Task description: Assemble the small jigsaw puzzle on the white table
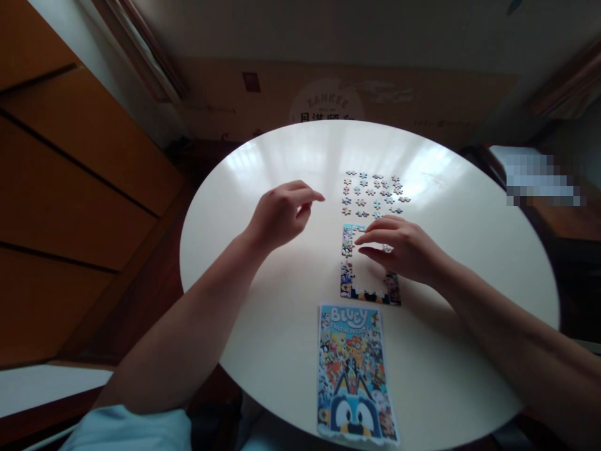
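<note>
A partly assembled jigsaw puzzle [347, 275] lies on the white oval table, its border joined around a bare middle. Over its upper part is my right hand [406, 247], thumb and fingers apart near the left border, with no piece visible between them. That hand hides much of the right and upper border. My left hand [284, 210] hovers to the left of the loose puzzle pieces [370, 192], index finger stretched out, the others curled, nothing visible in it. The loose pieces lie in rough rows beyond the border. Closer to me is a printed Bluey picture sheet [352, 376].
The white oval table [282, 326] has a glossy top with window reflections at its far side. Orange-brown cabinet panels [89, 169] stand at the left. Beyond the table is a printed cardboard panel [263, 103]; a dark piece of furniture stands at the right.
</note>
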`<control>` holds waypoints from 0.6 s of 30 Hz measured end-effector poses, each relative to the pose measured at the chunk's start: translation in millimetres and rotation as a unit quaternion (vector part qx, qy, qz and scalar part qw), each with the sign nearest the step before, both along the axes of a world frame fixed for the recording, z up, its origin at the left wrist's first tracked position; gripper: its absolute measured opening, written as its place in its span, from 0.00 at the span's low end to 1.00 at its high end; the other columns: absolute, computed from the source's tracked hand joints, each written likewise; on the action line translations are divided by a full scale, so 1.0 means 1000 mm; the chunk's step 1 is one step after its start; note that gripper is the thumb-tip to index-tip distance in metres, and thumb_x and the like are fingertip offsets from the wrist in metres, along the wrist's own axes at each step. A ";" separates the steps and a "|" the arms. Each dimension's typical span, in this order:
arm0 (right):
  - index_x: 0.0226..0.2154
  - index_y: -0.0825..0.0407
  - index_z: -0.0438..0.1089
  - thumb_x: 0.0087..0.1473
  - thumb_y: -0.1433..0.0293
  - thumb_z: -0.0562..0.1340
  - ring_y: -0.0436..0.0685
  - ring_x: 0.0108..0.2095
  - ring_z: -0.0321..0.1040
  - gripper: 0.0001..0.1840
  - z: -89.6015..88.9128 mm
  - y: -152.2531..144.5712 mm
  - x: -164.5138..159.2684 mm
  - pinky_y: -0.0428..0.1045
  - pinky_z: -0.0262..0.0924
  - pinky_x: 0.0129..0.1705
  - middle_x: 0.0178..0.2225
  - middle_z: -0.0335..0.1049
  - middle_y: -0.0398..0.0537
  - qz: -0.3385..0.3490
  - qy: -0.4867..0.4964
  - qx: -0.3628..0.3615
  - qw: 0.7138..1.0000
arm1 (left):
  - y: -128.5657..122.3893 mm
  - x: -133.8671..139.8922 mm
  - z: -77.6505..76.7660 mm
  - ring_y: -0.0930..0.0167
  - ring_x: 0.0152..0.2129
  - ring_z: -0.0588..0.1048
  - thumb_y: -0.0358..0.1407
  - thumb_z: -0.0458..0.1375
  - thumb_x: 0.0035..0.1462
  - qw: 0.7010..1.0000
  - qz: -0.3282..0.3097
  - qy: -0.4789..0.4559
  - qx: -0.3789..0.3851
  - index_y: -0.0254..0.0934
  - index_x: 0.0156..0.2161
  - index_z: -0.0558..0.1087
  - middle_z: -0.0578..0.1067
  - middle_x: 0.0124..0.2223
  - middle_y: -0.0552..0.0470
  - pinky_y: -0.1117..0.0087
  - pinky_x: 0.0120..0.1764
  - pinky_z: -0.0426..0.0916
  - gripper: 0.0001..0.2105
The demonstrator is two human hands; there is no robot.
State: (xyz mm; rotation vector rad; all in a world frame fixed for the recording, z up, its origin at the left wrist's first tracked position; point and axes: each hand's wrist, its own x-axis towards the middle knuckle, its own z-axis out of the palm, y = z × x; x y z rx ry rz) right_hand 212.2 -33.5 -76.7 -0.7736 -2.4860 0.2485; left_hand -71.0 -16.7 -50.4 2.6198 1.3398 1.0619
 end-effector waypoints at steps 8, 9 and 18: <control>0.41 0.49 0.79 0.62 0.70 0.63 0.54 0.32 0.71 0.07 0.004 0.005 0.007 0.51 0.67 0.35 0.33 0.76 0.48 -0.038 0.107 0.037 0.993 | 0.043 -0.041 -0.020 0.69 0.31 0.76 0.39 0.51 0.68 0.924 0.239 -0.292 -0.066 0.34 0.36 0.79 0.80 0.35 0.47 0.70 0.37 0.72 0.17; 0.41 0.49 0.79 0.62 0.71 0.64 0.53 0.31 0.70 0.08 0.005 0.005 0.007 0.51 0.67 0.34 0.32 0.76 0.47 -0.048 0.124 0.040 0.990 | 0.047 -0.043 -0.024 0.68 0.33 0.76 0.40 0.47 0.70 0.912 0.258 -0.313 -0.055 0.34 0.34 0.78 0.80 0.36 0.46 0.68 0.39 0.72 0.20; 0.57 0.46 0.71 0.61 0.70 0.65 0.52 0.29 0.72 0.21 0.010 -0.003 0.005 0.52 0.70 0.35 0.30 0.75 0.42 -0.158 0.255 0.065 0.952 | 0.058 -0.056 -0.044 0.64 0.49 0.76 0.30 0.39 0.66 0.857 0.432 -0.255 -0.113 0.34 0.49 0.76 0.78 0.51 0.44 0.65 0.52 0.70 0.21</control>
